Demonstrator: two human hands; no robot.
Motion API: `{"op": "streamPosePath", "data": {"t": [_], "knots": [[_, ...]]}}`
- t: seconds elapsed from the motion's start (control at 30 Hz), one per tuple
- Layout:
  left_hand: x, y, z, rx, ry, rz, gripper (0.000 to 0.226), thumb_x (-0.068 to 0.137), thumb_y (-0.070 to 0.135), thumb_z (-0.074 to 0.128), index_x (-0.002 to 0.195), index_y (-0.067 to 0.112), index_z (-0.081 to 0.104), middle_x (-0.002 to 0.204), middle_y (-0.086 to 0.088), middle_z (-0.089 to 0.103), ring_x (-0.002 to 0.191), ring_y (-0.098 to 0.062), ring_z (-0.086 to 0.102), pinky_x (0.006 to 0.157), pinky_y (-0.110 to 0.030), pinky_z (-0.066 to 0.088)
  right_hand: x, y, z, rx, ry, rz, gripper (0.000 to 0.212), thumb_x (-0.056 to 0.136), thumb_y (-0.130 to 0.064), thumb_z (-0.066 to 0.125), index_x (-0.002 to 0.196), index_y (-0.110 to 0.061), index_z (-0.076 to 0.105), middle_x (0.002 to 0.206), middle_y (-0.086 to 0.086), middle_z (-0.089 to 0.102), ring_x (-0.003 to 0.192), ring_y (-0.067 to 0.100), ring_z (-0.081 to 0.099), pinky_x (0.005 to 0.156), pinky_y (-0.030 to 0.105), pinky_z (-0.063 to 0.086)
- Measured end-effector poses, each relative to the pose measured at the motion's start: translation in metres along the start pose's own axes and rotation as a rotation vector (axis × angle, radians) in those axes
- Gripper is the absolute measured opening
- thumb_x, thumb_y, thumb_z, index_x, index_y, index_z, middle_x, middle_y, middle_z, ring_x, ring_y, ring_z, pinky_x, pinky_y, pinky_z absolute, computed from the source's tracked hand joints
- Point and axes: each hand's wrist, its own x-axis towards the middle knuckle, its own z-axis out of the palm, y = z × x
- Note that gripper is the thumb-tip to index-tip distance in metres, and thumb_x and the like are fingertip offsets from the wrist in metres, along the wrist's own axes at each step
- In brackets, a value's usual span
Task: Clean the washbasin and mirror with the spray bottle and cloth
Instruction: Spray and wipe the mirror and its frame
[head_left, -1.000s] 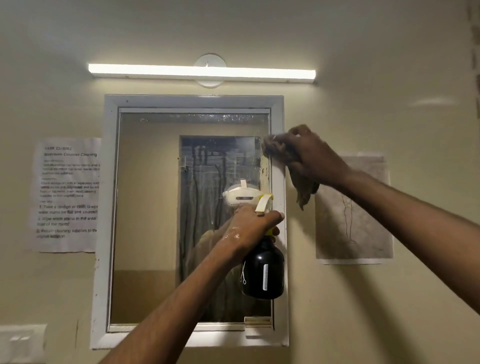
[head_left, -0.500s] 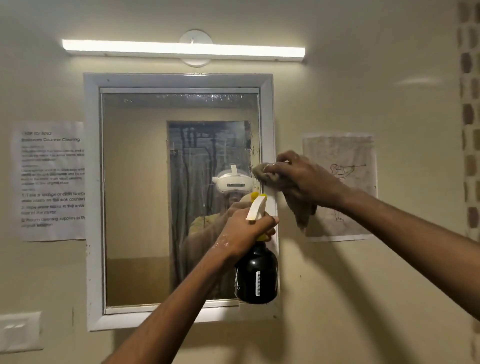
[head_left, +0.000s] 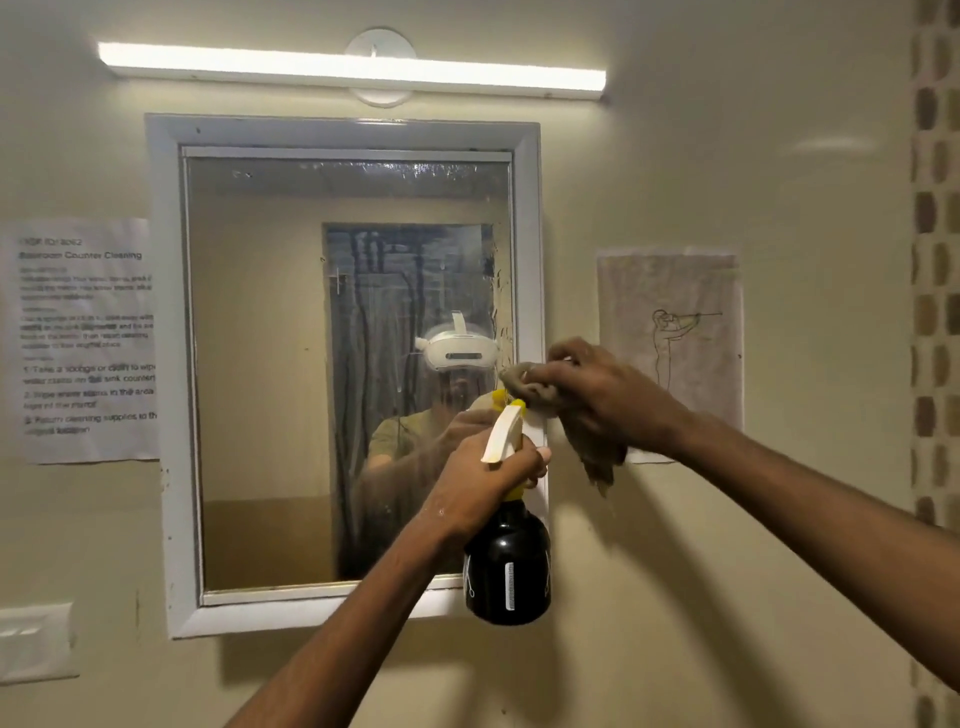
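right hand (head_left: 608, 395) fingers clamped on brown cloth (head_left: 592, 447) at mirror (head_left: 311, 364) frame's right edge, left hand (head_left: 483, 480) fingers wrapped round black spray bottle (head_left: 508, 566)

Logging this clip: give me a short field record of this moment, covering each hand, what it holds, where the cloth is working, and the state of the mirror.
left hand: gripping the spray bottle by its neck, held up in front of the mirror's lower right corner
right hand: pressing the cloth against the mirror's right edge
cloth: bunched under the fingers, loose end hanging down
mirror: white frame, drip streaks on the right part of the glass
wall: paper notice left of the mirror, drawing right
washbasin: not in view
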Motion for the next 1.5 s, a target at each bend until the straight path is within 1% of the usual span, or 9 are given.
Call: {"op": "streamPosePath", "data": {"t": [0.13, 0.27, 0.5, 0.67, 0.8, 0.97, 1.2, 1.37, 1.5], "knots": [[-0.001, -0.004, 0.003, 0.049, -0.020, -0.002, 0.038, 0.080, 0.039, 0.062, 0.092, 0.003, 0.063, 0.096, -0.022, 0.068, 0.095, -0.038, 0.064, 0.093, -0.053, 0.050, 0.034, 0.015, -0.021, -0.071, 0.064, 0.033, 0.044, 0.090, -0.022, 0.060, 0.133, -0.015, 0.052, 0.121, 0.020, 0.048, 0.100, 0.032, 0.051, 0.071, 0.042, 0.052], [-0.006, -0.017, 0.009, 0.023, -0.017, -0.032, 0.025, 0.084, 0.032, 0.063, 0.087, 0.008, 0.064, 0.083, -0.012, 0.068, 0.081, -0.031, 0.066, 0.085, -0.048, 0.053, 0.042, 0.019, -0.020, -0.064, 0.125, 0.120, 0.050, 0.087, -0.019, 0.065, 0.135, -0.016, 0.049, 0.124, 0.022, 0.047, 0.101, 0.036, 0.052, 0.076, 0.047, 0.054], [-0.026, -0.039, 0.012, 0.064, -0.036, -0.050, 0.023, 0.081, 0.035, 0.063, 0.081, 0.012, 0.062, 0.082, -0.013, 0.066, 0.078, -0.020, 0.061, 0.084, -0.048, 0.052, -0.032, -0.014, 0.019, 0.051, -0.056, 0.006, 0.040, 0.090, -0.041, 0.038, 0.129, -0.031, 0.042, 0.118, 0.016, 0.051, 0.097, 0.027, 0.054, 0.068, 0.030, 0.047], [-0.035, -0.049, 0.019, 0.124, -0.049, -0.046, 0.028, 0.081, 0.034, 0.064, 0.085, 0.007, 0.062, 0.085, -0.015, 0.068, 0.073, -0.017, 0.061, 0.076, -0.039, 0.052, 0.006, 0.006, 0.000, -0.029, 0.082, 0.097, 0.047, 0.088, -0.020, 0.063, 0.134, -0.017, 0.051, 0.120, 0.020, 0.049, 0.097, 0.032, 0.053, 0.069, 0.038, 0.052], [-0.044, -0.059, 0.023, 0.160, 0.027, -0.065, 0.023, 0.087, 0.028, 0.064, 0.079, 0.007, 0.062, 0.069, -0.007, 0.065, 0.060, -0.012, 0.060, 0.062, -0.024, 0.050, -0.001, 0.001, 0.013, 0.000, 0.150, 0.135, 0.048, 0.088, -0.018, 0.063, 0.134, -0.015, 0.050, 0.121, 0.020, 0.048, 0.098, 0.030, 0.052, 0.072, 0.034, 0.050], [-0.059, -0.069, 0.023, 0.067, -0.043, -0.129, 0.014, 0.079, 0.035, 0.065, 0.080, 0.022, 0.063, 0.072, 0.009, 0.066, 0.071, -0.014, 0.063, 0.076, -0.034, 0.055, -0.037, -0.015, 0.029, 0.059, -0.008, 0.066, 0.043, 0.091, -0.039, 0.046, 0.131, -0.023, 0.049, 0.119, 0.016, 0.050, 0.096, 0.025, 0.052, 0.065, 0.030, 0.049], [-0.077, -0.087, 0.035, 0.139, -0.073, -0.111, 0.033, 0.077, 0.039, 0.061, 0.075, 0.006, 0.060, 0.072, -0.012, 0.066, 0.063, -0.012, 0.055, 0.066, -0.030, 0.046, -0.060, -0.028, 0.058, 0.127, 0.081, 0.153, 0.043, 0.089, -0.027, 0.050, 0.131, -0.027, 0.044, 0.120, 0.013, 0.048, 0.097, 0.028, 0.052, 0.070, 0.035, 0.052], [-0.099, -0.103, 0.033, 0.116, -0.132, -0.139, 0.023, 0.077, 0.036, 0.066, 0.078, 0.013, 0.061, 0.063, 0.010, 0.058, 0.059, -0.005, 0.050, 0.061, -0.020, 0.040, -0.119, -0.058, 0.089, 0.137, -0.196, 0.079, 0.033, 0.091, -0.029, 0.047, 0.123, -0.034, 0.048, 0.119, 0.011, 0.052, 0.098, 0.027, 0.053, 0.070, 0.038, 0.052], [-0.109, -0.112, 0.034, 0.135, -0.154, -0.164, 0.026, 0.073, 0.040, 0.067, 0.080, 0.016, 0.062, 0.067, 0.006, 0.060, 0.059, -0.007, 0.053, 0.060, -0.023, 0.043, -0.093, -0.046, 0.074, 0.101, -0.102, 0.110, 0.041, 0.090, -0.023, 0.055, 0.128, -0.032, 0.045, 0.119, 0.013, 0.050, 0.099, 0.026, 0.051, 0.069, 0.036, 0.052]]}}
